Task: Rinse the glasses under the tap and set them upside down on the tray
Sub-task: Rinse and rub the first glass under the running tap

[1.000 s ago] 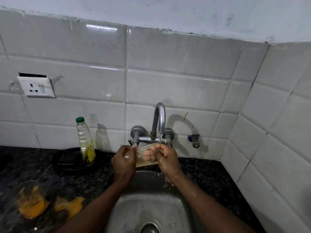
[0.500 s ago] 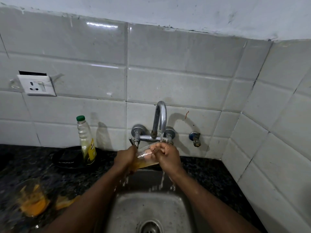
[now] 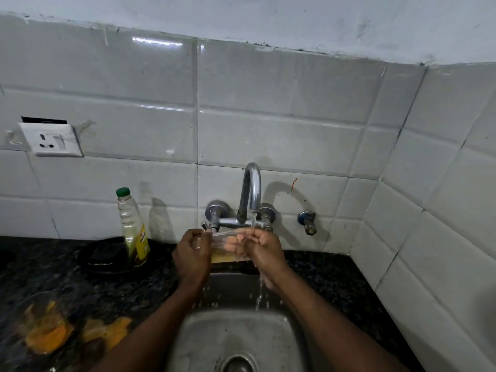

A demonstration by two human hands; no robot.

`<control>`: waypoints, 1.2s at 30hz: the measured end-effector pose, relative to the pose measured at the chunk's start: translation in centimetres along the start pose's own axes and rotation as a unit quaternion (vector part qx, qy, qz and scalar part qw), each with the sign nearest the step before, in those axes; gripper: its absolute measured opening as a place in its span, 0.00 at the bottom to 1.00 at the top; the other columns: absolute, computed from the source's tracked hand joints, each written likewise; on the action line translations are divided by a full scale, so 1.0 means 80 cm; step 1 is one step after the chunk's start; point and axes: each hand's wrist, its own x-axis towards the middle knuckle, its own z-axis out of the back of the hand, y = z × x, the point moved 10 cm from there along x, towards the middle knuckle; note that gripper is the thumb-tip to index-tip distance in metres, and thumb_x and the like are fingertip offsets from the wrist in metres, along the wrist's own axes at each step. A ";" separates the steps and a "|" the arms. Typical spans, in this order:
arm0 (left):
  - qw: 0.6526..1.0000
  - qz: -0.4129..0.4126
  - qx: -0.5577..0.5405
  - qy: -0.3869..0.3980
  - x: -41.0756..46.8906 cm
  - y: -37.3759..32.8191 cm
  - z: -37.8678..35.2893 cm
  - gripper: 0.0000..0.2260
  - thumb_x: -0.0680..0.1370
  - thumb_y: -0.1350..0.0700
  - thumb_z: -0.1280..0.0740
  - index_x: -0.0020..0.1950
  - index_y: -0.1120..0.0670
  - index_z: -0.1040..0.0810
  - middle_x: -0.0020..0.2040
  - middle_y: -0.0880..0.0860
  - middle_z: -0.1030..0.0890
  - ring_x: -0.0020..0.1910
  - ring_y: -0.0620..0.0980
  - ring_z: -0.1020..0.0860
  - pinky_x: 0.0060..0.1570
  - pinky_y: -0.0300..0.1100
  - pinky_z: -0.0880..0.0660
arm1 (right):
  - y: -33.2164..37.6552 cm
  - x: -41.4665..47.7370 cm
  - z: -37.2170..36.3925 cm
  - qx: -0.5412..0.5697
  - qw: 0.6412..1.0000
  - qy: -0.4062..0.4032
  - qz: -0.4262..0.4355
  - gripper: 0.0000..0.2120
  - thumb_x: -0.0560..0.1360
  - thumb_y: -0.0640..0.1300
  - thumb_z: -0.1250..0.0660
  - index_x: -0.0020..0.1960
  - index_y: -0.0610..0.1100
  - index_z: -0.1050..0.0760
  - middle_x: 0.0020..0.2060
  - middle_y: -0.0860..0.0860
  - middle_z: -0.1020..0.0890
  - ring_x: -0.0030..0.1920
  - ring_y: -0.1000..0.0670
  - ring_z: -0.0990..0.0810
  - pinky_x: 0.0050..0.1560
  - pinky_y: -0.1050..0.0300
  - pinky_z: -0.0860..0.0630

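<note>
Clear drinking glass point(image 3: 228, 247), centre frame under the running curved chrome tap point(image 3: 251, 189) above the steel sink point(image 3: 214, 334), grasped by left hand point(image 3: 192, 253) and right hand point(image 3: 264, 248) together.

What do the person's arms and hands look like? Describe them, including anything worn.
Both forearms are bare as far as the picture shows, with no sleeves, gloves or watch in view. The left hand has what looks like a thin ring on one finger. The right hand shows no jewellery and is wet, with water running off its wrist.
</note>
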 end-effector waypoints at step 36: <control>0.978 -0.130 0.129 0.099 -0.027 -0.070 -0.042 0.13 0.80 0.53 0.38 0.38 0.54 0.21 0.31 0.48 0.24 0.31 0.42 0.27 0.33 0.40 0.33 | 0.025 0.012 -0.039 -0.704 0.669 0.130 0.202 0.32 0.64 0.51 0.23 0.64 0.45 0.31 0.57 0.46 0.20 0.56 0.44 0.21 0.58 0.49 0.24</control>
